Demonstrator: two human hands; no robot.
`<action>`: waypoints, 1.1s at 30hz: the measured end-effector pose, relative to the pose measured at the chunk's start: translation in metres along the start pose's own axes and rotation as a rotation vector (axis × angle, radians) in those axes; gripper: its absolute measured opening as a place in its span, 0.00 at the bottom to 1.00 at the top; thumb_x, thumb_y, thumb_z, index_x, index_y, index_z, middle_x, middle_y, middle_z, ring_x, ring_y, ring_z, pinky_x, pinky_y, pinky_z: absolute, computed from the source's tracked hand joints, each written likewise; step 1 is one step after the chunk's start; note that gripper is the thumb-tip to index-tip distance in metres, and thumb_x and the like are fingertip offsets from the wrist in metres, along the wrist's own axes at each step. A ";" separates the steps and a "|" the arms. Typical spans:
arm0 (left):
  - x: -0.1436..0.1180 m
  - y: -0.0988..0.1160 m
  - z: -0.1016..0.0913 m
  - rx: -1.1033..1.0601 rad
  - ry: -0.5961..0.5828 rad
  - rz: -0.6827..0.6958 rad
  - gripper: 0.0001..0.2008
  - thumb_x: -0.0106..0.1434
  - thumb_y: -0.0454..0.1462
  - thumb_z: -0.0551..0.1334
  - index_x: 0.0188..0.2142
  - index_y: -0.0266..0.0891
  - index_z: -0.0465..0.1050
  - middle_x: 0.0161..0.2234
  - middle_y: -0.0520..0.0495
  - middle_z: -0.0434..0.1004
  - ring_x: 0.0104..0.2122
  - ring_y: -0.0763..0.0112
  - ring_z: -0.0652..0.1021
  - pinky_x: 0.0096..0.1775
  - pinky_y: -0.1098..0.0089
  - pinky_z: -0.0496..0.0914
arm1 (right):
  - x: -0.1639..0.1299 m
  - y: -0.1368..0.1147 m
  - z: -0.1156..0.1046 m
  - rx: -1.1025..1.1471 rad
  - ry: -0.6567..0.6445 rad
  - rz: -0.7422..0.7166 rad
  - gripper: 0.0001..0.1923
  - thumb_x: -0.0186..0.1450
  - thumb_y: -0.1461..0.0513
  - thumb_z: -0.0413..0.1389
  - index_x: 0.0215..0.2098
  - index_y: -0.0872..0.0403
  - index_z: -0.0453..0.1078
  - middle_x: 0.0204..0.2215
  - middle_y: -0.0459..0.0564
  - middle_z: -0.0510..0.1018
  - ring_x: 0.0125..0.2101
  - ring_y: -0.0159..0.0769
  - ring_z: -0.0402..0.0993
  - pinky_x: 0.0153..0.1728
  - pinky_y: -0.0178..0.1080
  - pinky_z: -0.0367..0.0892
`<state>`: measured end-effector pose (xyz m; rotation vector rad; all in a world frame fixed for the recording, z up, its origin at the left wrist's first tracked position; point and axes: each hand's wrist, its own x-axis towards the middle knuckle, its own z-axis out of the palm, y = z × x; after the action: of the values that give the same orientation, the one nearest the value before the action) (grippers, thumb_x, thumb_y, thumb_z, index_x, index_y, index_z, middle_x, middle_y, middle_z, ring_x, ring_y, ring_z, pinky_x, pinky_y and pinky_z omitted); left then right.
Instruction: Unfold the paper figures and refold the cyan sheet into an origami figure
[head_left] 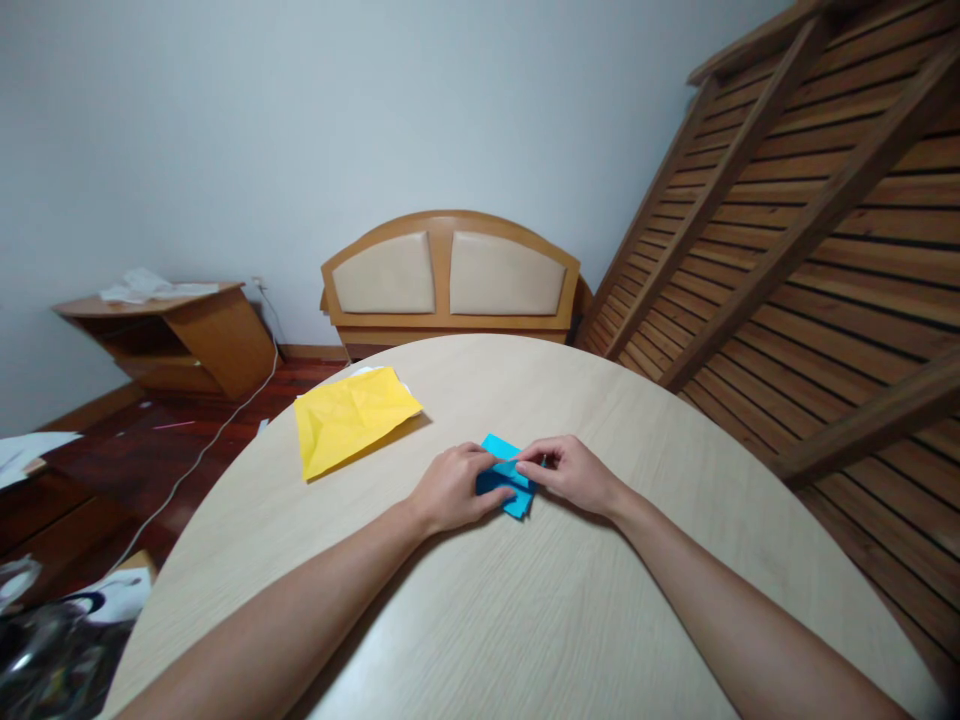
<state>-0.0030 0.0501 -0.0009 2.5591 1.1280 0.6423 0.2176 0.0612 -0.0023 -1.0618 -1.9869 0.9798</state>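
A folded piece of bright blue paper (499, 446) rests on the round table, partly covered by both hands. From its left side my left hand (456, 487) holds it, with the thumb along the near part and the fingers across the upper part. My right hand (574, 474) pinches a fold at the paper's right side between thumb and fingers. Some of the folds are hidden under the fingers.
On the pale wood-grain table (600, 620), a creased yellow sheet (356, 415) lies to the left over something white. Behind stands a padded headboard (450, 222). Wooden slats (847, 250) lean at the right. A low cabinet (217, 335) with white papers stands at the left.
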 end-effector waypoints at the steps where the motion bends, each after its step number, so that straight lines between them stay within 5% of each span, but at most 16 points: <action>1: 0.000 0.000 0.001 -0.010 0.012 -0.034 0.13 0.65 0.45 0.64 0.42 0.40 0.79 0.39 0.43 0.81 0.40 0.60 0.79 0.44 0.64 0.73 | 0.000 -0.001 0.002 -0.007 0.014 -0.005 0.12 0.63 0.54 0.61 0.35 0.54 0.81 0.30 0.49 0.83 0.30 0.37 0.76 0.31 0.37 0.68; 10: 0.002 -0.002 0.006 -0.078 0.053 -0.120 0.13 0.70 0.43 0.57 0.40 0.41 0.80 0.34 0.48 0.82 0.33 0.66 0.79 0.37 0.69 0.70 | -0.001 -0.002 -0.005 -0.101 0.010 -0.173 0.13 0.59 0.59 0.67 0.42 0.52 0.78 0.40 0.51 0.81 0.41 0.41 0.77 0.44 0.41 0.70; 14: 0.000 -0.002 0.004 -0.058 0.024 -0.044 0.10 0.68 0.39 0.59 0.43 0.43 0.79 0.40 0.48 0.83 0.39 0.65 0.81 0.43 0.68 0.72 | 0.000 0.011 -0.011 -0.278 -0.069 -0.246 0.06 0.63 0.64 0.61 0.38 0.51 0.79 0.34 0.48 0.82 0.37 0.38 0.77 0.42 0.40 0.70; 19: -0.002 -0.005 0.005 0.039 -0.023 0.102 0.12 0.63 0.37 0.62 0.46 0.43 0.78 0.50 0.47 0.80 0.50 0.60 0.78 0.54 0.63 0.70 | -0.001 0.014 -0.013 -0.473 -0.095 -0.315 0.09 0.62 0.67 0.60 0.37 0.49 0.80 0.36 0.48 0.81 0.38 0.39 0.75 0.43 0.41 0.68; 28: -0.003 -0.009 0.006 0.092 -0.052 0.164 0.13 0.67 0.40 0.60 0.48 0.40 0.76 0.57 0.41 0.74 0.55 0.57 0.75 0.56 0.59 0.69 | -0.006 0.007 -0.014 -0.592 -0.095 -0.302 0.16 0.62 0.65 0.57 0.47 0.49 0.78 0.43 0.51 0.79 0.46 0.42 0.74 0.50 0.44 0.68; 33: -0.001 -0.006 -0.001 0.014 -0.059 0.170 0.19 0.68 0.47 0.58 0.51 0.37 0.74 0.52 0.39 0.77 0.53 0.55 0.75 0.57 0.57 0.68 | -0.007 -0.001 -0.011 -0.650 -0.139 -0.291 0.23 0.62 0.65 0.56 0.55 0.49 0.74 0.53 0.53 0.76 0.53 0.45 0.69 0.56 0.48 0.63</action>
<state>-0.0083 0.0537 -0.0027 2.6879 0.9060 0.5949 0.2298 0.0585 0.0025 -0.9946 -2.5698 0.2503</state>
